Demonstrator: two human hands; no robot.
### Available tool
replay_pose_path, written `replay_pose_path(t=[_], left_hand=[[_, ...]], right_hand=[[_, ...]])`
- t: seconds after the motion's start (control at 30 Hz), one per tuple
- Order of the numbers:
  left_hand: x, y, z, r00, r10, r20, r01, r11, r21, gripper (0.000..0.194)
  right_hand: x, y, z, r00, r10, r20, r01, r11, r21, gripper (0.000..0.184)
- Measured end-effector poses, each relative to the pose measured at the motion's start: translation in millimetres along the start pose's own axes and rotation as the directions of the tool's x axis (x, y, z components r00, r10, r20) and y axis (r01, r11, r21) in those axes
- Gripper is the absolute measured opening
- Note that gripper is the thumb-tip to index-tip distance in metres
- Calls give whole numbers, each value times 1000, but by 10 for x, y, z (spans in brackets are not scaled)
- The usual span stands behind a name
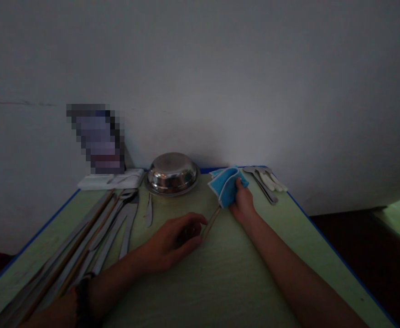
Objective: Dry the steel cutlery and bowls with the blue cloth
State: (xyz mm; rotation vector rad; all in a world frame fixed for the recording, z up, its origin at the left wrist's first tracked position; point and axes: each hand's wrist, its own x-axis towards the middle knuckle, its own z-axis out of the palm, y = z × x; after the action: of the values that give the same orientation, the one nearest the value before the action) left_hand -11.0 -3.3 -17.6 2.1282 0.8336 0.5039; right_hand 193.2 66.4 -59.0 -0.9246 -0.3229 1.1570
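Observation:
My left hand (174, 239) rests on the green table (227, 282) with its fingers pinched on one end of a thin metal utensil (210, 223). My right hand (242, 200) grips a folded blue cloth (225, 184) wrapped around the utensil's far end. The utensil runs diagonally between the two hands, low over the table. Its far tip is hidden inside the cloth.
An upturned steel bowl (172, 173) stands at the back against the wall. Several spoons (266, 180) lie at the back right corner. Long metal utensils (93, 237) lie in a row on the left, a white tray (111, 180) behind them. Blue edging rims the table.

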Motion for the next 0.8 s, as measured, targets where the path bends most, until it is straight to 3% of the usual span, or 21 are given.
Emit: replay_pose_path(t=[0.2, 0.4, 0.5, 0.6, 0.8], left_hand=[[6, -6, 30, 997, -25, -75, 28, 999, 36, 32], [42, -73, 51, 969, -101, -226, 90, 994, -59, 29], [65, -78, 38, 970, -112, -214, 112, 994, -13, 24], [78, -93, 23, 972, -120, -203, 127, 992, 21, 33], [47, -135, -3, 951, -133, -278, 141, 990, 8, 30]], right_hand=[[-3, -27, 30, 998, 37, -54, -36, 999, 18, 15], [-15, -49, 23, 994, 81, 79, -80, 997, -9, 14], [-20, -58, 11, 986, 116, 122, -117, 993, 1, 12], [-39, -77, 20, 979, 151, 135, -156, 988, 23, 10], [-89, -88, 58, 976, 150, 156, -153, 988, 8, 11]])
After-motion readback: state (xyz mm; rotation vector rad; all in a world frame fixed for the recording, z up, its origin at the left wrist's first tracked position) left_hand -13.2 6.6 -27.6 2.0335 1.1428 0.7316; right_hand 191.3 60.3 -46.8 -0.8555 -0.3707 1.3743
